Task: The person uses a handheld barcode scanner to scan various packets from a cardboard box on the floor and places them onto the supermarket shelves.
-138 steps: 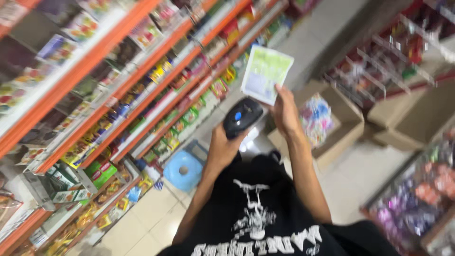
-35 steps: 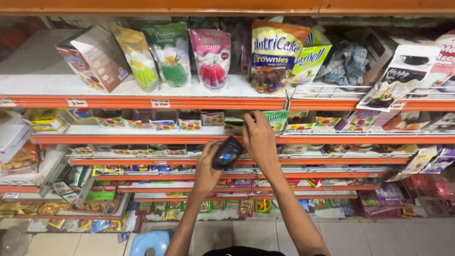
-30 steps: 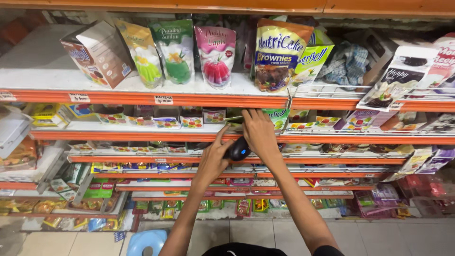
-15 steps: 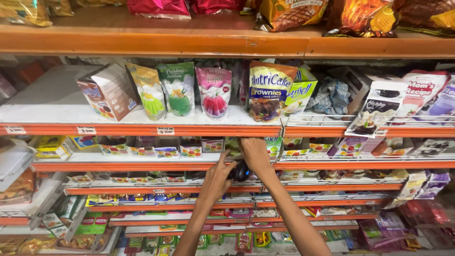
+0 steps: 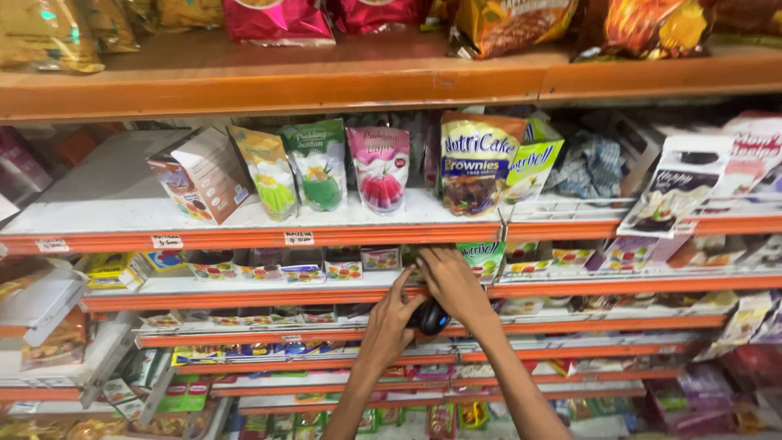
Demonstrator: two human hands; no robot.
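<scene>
— While we look down the shelving, what are our hands doing?

— Our left hand is curled around a dark handheld scanner, fingers closed on its near side; most of the device is hidden between the two hands. Our right hand lies over the top of it, fingers loosely spread and stretched forward so the fingertips touch the front of the second orange shelf.

— So both hands are on the scanner?

— The left clearly grips it. The right covers it from above, but we cannot tell whether that hand clasps it or only rests against it.

— Where does the scanner sit against the goods?

— Just below the row of small boxes, near a green packet beside our right fingers. One shelf up stand the pudding pouches: green, pink, and a brownie mix bag directly above our hands.
</scene>
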